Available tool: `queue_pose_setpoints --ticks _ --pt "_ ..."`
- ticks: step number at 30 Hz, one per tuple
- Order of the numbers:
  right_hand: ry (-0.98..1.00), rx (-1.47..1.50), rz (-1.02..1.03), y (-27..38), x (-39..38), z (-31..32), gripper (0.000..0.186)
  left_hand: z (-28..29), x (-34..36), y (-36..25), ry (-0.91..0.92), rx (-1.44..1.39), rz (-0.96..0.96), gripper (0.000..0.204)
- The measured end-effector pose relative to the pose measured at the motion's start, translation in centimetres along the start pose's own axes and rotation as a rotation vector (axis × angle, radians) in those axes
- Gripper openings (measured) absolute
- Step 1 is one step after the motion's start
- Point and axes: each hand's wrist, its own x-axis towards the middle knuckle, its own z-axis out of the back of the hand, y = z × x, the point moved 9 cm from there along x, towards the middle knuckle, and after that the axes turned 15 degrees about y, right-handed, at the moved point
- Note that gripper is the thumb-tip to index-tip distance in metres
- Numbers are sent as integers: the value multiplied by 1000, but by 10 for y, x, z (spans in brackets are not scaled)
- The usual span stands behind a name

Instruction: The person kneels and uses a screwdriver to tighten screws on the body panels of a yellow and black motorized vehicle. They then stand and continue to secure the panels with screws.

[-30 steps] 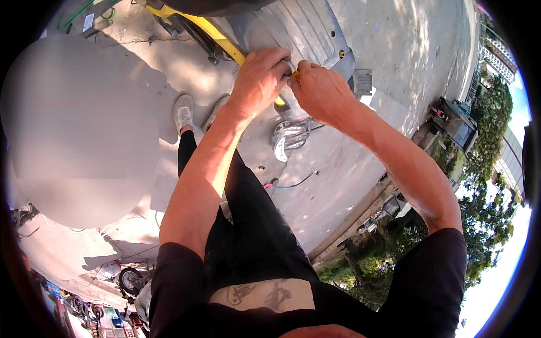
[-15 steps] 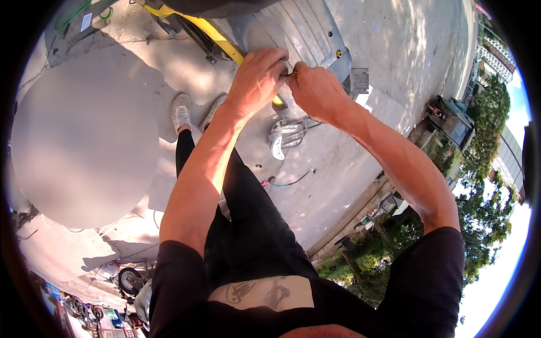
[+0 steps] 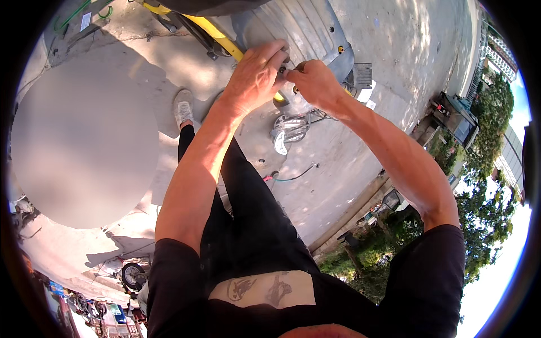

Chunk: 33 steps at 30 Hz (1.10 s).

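Both my hands are close together over the edge of a grey ribbed footboard panel (image 3: 301, 25), which has a yellow trim strip (image 3: 211, 31) along its left side. My left hand (image 3: 259, 76) is closed, its fingers curled around a small dark round-ended piece (image 3: 282, 70), too small to name. Just to the right, my right hand (image 3: 316, 84) is closed with the thumb pressed toward that piece. Whatever sits inside its fingers is hidden. Below the right hand's fingers shows a small brass-coloured fitting (image 3: 296, 89) at the panel's edge.
On the concrete beneath lie a metal part with a pale curved piece (image 3: 280, 142) and a thin blue-green hose (image 3: 296, 176). A dark ribbed block (image 3: 362, 75) is beyond my right hand. My shoe (image 3: 183, 107) stands left. A blurred grey oval (image 3: 84, 141) hides the far left.
My hands have drawn slightly apart, the right one shifting a little right and down. The small dark piece at the left fingertips now shows. The view has shifted slightly.
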Motion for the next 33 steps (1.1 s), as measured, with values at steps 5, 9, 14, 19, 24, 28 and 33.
queue_pose_setpoints --ticks 5,9,14,19,24,28,33 --pt "-99 -585 186 46 -20 17 17 0 1 6 15 22 28 37" --pt "-8 -642 197 44 -8 5 16 -1 -1 7 10 -7 15 35" --pt "-41 -274 218 19 16 7 19 0 -2 2 -4 -11 -30 42" --pt "-147 -43 32 42 -14 23 38 5 -1 4 21 11 -15 55" --pt "-12 -322 192 47 -6 17 36 0 -2 7 35 30 -1 50" --pt "-143 349 -119 -1 -1 14 40 1 0 0 -31 53 -2 38" --pt "-80 278 -81 14 -13 17 37 -7 3 -1 -42 163 26 19"
